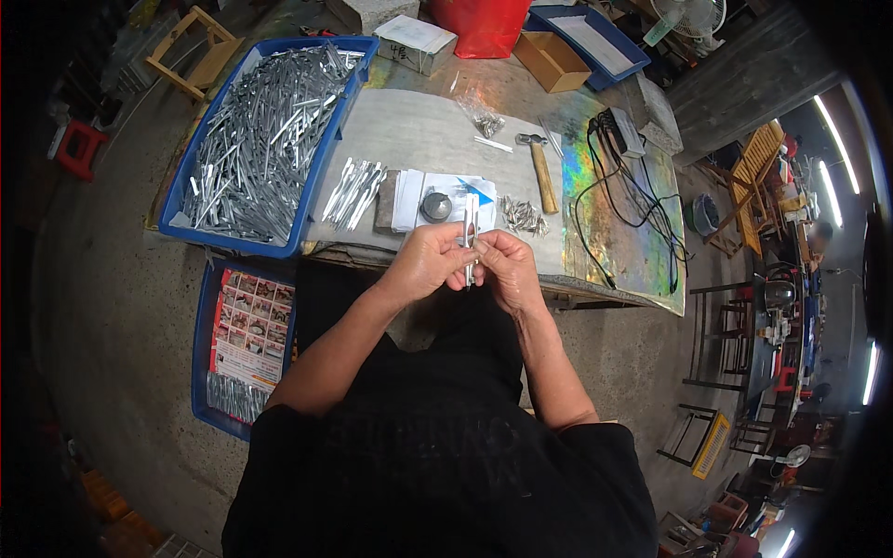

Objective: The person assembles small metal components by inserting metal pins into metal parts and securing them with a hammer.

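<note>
Just over the table's front edge, my left hand [430,265] is closed around a slim silver metal piece [469,218] that stands nearly upright. My right hand [509,267] meets it from the other side, thumb and fingertips pinched together against the piece; whatever they pinch is too small to make out. Behind the hands, a dark round metal block [435,207] rests on white papers [407,200]. Several silver strips [354,193] lie spread out to the left. A heap of small metal parts [524,217] is beside my right hand.
A blue tray [302,219] heaped with silver strips fills the table's left. At right lie a hammer [543,177], black cables [625,181] and a power strip [625,132]. Farther back are a plastic bag of parts [484,119] and a cardboard box [551,63]. Another blue bin [198,372] sits low left.
</note>
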`<state>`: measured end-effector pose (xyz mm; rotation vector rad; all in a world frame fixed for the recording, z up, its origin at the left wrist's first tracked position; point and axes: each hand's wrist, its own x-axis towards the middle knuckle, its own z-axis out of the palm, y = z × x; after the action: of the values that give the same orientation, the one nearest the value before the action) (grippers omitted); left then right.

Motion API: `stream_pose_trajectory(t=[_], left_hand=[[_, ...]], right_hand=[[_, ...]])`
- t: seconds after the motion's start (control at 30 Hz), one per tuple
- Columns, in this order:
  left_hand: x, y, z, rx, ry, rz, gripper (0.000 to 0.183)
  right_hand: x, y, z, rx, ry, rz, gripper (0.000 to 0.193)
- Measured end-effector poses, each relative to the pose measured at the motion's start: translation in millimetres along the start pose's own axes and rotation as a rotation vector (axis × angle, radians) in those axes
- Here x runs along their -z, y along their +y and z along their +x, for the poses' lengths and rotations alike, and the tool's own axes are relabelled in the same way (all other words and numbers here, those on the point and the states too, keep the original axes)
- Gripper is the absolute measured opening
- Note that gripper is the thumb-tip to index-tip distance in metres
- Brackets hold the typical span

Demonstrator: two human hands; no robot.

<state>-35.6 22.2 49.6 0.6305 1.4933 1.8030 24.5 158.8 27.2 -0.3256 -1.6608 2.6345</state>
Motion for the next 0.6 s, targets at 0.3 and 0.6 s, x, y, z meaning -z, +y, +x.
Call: stream_pose_trajectory(t=[0.3,0.6], left_hand=[[-3.3,-6.6,4.6,0.023,-0.016,-0.025,0.018],[0.0,-16.6,-8.5,0.033,0.086,0.086,0.026]], right_hand=[[3.2,-1.4,-4.9,-0.006,0.045,-0.014,0.011],[25.8,-10.8,-17.4,0.07,0.183,-0.084,0.011]])
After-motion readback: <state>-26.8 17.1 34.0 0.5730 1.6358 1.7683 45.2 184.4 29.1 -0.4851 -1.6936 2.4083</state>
